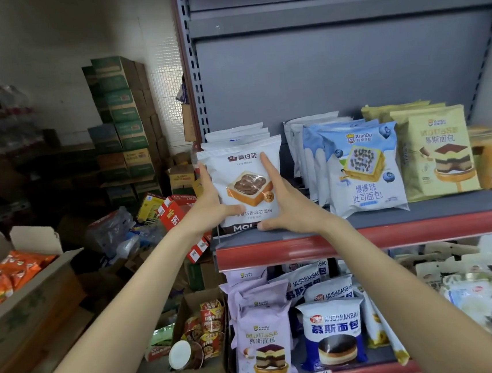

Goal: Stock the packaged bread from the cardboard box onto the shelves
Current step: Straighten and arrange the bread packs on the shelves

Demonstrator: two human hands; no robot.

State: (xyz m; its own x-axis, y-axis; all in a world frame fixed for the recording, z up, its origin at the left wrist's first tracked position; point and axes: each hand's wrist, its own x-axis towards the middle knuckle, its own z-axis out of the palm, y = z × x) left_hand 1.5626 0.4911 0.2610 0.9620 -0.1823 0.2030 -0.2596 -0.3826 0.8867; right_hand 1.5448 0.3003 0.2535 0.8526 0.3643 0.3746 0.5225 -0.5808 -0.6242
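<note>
Both hands' grip spread, left hand (210, 207), right hand (290, 203), flanking white bread pack (246, 183)

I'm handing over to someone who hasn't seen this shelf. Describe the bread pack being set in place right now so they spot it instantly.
Find the grey upper shelf with the red front edge. At its far left end stands a row of white packs; the front white pack sits upright between the left hand and right hand. Unlike the blue blueberry packs and yellow mousse packs beside it, it shows chocolate-topped toast.
</note>
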